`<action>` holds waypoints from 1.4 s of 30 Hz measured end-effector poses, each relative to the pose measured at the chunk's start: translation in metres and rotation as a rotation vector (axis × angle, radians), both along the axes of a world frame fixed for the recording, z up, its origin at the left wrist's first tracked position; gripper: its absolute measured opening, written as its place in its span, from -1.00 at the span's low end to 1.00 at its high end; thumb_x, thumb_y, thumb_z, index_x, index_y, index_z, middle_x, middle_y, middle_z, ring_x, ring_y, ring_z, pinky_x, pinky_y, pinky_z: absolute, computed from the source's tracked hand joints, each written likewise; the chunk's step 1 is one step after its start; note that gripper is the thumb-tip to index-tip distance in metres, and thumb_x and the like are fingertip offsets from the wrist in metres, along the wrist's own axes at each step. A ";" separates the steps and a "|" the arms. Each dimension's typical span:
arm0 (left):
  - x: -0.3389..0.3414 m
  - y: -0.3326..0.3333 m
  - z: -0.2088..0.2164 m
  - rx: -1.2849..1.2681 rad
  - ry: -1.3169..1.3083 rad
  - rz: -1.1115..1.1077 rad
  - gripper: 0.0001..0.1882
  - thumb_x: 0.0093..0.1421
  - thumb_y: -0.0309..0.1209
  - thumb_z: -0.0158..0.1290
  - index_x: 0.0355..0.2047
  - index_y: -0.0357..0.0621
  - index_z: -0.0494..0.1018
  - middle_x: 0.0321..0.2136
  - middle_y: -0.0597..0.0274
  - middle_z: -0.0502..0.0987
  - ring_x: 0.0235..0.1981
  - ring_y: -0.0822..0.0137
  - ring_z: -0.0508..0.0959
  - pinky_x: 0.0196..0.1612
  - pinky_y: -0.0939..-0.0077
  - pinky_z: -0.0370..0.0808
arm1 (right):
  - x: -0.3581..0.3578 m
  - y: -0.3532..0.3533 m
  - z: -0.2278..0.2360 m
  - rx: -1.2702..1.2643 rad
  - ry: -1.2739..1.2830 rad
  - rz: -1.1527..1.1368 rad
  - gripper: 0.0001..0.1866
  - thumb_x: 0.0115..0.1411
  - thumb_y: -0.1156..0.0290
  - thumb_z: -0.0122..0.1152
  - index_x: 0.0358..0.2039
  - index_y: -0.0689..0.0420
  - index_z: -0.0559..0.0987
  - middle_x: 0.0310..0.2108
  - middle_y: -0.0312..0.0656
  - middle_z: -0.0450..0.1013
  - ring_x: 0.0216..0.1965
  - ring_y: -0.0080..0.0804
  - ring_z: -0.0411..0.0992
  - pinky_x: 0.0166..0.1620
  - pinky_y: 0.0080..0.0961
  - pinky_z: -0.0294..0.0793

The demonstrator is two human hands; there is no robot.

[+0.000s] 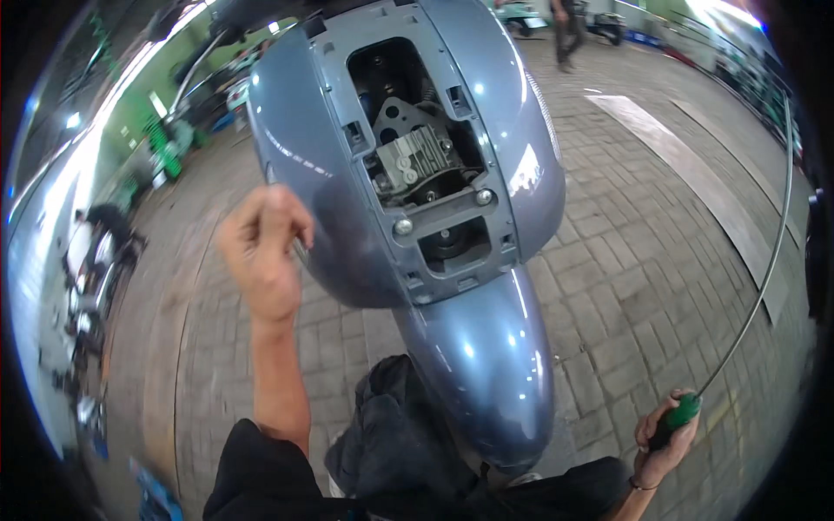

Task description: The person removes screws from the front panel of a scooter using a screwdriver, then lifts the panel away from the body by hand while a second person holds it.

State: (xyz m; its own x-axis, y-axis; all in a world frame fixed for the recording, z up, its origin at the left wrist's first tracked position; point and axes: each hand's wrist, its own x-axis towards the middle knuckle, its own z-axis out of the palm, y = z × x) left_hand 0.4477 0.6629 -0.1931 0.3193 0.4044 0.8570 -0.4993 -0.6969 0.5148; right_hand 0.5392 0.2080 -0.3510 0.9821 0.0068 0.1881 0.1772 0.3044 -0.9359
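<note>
In front of me stands a glossy grey-blue scooter, its front shield point(347, 234) open down the middle. Inside the grey frame of that opening, a finned metal block point(417, 161) shows, with two round bolt heads below it. My left hand point(268, 247) is beside the shield's left edge, fingers curled and thumb pressed on them; whatever it may pinch is too small or hidden to make out. Low at the right, my right hand point(665, 443) wraps round the green and black handle of a screwdriver point(685, 410). Its very long thin shaft points up and away from the scooter.
The scooter's rounded front fender point(486, 365) reaches toward my legs. Brick paving point(625, 260) surrounds it, with a long pale board point(686, 174) lying on the right. Parked motorbikes point(91, 321) line the left. A person point(566, 30) is at the far right.
</note>
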 end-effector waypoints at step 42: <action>0.125 -0.011 0.093 1.206 0.820 1.234 -0.63 -0.13 -0.47 0.34 -0.21 -0.06 0.71 0.33 0.01 0.22 0.39 -0.13 0.11 0.33 -0.25 0.10 | 0.050 0.025 -0.054 -0.441 -0.107 0.899 -0.52 0.15 0.37 0.36 0.07 0.30 0.57 -0.21 0.06 0.63 -0.24 -0.25 0.64 -0.13 -0.45 0.54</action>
State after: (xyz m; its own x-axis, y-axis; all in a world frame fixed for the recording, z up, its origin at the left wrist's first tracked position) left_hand 0.5730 0.6518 -0.0996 0.7760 0.0811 0.6254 0.5618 -0.5396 -0.6271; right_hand 0.5893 0.2327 -0.4055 0.5564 0.8273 0.0773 0.1417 -0.0029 -0.9899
